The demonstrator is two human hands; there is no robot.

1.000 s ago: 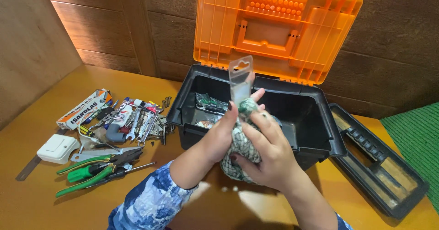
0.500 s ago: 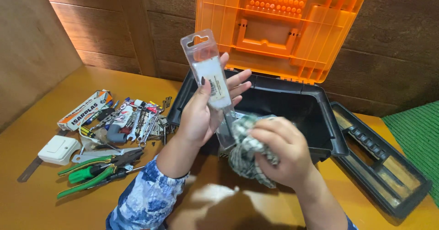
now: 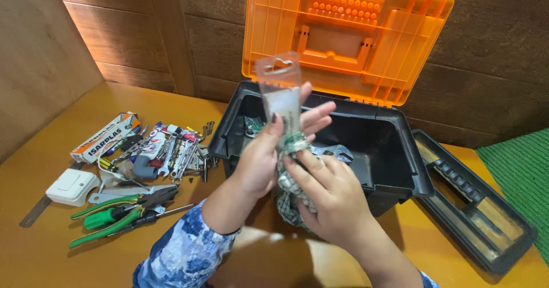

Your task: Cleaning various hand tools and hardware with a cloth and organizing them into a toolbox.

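While left hand (image 3: 260, 162) grips clear packet (image 3: 284, 102) (upright) | right hand (image 3: 329, 193) presses checked cloth (image 3: 291, 193) against it

An orange-brown table (image 3: 51, 248) carries a black toolbox (image 3: 394, 173), its tray (image 3: 474, 208), loose tools (image 3: 143, 168).

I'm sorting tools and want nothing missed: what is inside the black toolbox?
Inside the black toolbox, a dark packaged item lies at the left end and a clear wrapper near the middle. The left hand, right hand and checked cloth cover the front floor.
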